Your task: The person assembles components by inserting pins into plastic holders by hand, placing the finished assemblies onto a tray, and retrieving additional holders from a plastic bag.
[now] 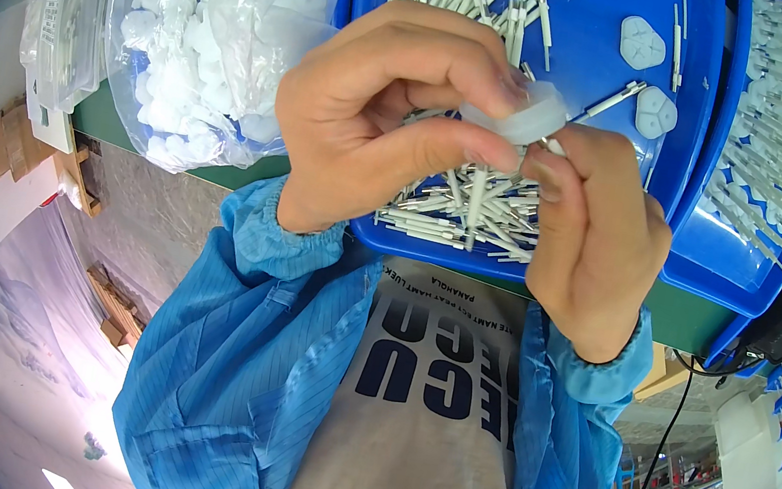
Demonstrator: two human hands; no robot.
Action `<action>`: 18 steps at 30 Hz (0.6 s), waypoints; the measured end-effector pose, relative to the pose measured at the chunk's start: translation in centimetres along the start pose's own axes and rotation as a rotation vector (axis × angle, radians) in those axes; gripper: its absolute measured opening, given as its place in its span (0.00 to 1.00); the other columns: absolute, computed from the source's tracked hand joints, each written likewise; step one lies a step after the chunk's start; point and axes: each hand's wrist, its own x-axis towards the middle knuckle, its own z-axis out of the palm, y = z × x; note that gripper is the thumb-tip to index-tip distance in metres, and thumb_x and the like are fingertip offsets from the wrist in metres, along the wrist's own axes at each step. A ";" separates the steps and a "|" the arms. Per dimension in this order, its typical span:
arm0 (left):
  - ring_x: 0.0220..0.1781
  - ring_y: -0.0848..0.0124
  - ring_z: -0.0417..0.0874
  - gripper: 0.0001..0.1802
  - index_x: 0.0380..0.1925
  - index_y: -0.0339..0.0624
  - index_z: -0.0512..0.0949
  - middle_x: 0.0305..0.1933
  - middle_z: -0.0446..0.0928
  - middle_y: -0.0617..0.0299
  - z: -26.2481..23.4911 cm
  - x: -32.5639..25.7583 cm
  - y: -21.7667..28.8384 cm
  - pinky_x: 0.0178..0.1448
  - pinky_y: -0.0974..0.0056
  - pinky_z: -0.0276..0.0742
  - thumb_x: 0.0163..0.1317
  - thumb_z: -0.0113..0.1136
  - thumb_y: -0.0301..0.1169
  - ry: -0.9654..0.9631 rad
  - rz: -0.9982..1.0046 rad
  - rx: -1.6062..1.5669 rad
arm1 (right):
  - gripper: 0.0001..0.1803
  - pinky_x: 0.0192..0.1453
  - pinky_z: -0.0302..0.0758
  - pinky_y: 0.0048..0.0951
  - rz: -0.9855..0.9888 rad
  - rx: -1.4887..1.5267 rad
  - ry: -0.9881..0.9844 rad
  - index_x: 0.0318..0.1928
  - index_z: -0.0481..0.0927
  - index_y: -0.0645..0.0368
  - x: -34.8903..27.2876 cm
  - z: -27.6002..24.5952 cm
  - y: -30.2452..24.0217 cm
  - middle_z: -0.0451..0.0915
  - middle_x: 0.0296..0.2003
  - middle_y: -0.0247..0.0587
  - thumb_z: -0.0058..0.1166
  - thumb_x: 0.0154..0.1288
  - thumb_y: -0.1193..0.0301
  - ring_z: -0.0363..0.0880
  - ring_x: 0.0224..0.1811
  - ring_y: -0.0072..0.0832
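Above a blue tray, my left hand pinches a translucent white plastic disc between thumb and fingers, tilted on edge. My right hand is closed close beside it, its thumb and forefinger on a small white rod at the disc's edge. Whether the rod's end sits in the disc is hidden by the fingers. Loose white rods with metal tips lie in the tray below and behind my hands. Two lobed white discs, one farther back and one nearer, lie at the tray's right.
To the left, a clear plastic bag holds many white discs. At the right, another blue tray carries discs with rods standing in them. Clear plastic containers are at the far left. A black cable hangs at the right.
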 end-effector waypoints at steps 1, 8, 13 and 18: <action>0.48 0.63 0.82 0.17 0.40 0.33 0.75 0.46 0.75 0.51 -0.1 0.2 -0.2 0.54 0.58 0.82 0.58 0.71 0.29 -0.021 0.067 0.068 | 0.06 0.27 0.70 0.22 0.000 0.000 -0.002 0.45 0.78 0.62 0.0 0.0 -0.1 0.81 0.29 0.40 0.53 0.71 0.74 0.79 0.23 0.26; 0.43 0.53 0.86 0.18 0.39 0.34 0.75 0.46 0.74 0.51 -0.9 0.7 -0.2 0.49 0.50 0.88 0.58 0.71 0.35 -0.167 0.197 0.281 | 0.12 0.27 0.77 0.30 -0.071 -0.210 0.098 0.47 0.79 0.62 -0.6 0.6 -0.8 0.84 0.33 0.46 0.58 0.62 0.81 0.85 0.25 0.39; 0.46 0.45 0.86 0.17 0.38 0.33 0.75 0.46 0.73 0.49 -0.6 0.9 -0.8 0.52 0.41 0.86 0.54 0.73 0.27 -0.228 0.315 0.126 | 0.15 0.18 0.71 0.28 -0.287 -0.043 0.247 0.44 0.78 0.64 -0.6 1.9 1.4 0.81 0.25 0.37 0.67 0.57 0.75 0.77 0.17 0.31; 0.46 0.46 0.87 0.25 0.41 0.29 0.77 0.52 0.75 0.40 -0.2 2.2 0.3 0.52 0.49 0.87 0.43 0.78 0.21 -0.229 0.364 0.342 | 0.15 0.32 0.74 0.36 -0.220 -0.059 0.202 0.41 0.79 0.63 -0.9 1.2 2.1 0.77 0.35 0.44 0.65 0.50 0.80 0.76 0.32 0.41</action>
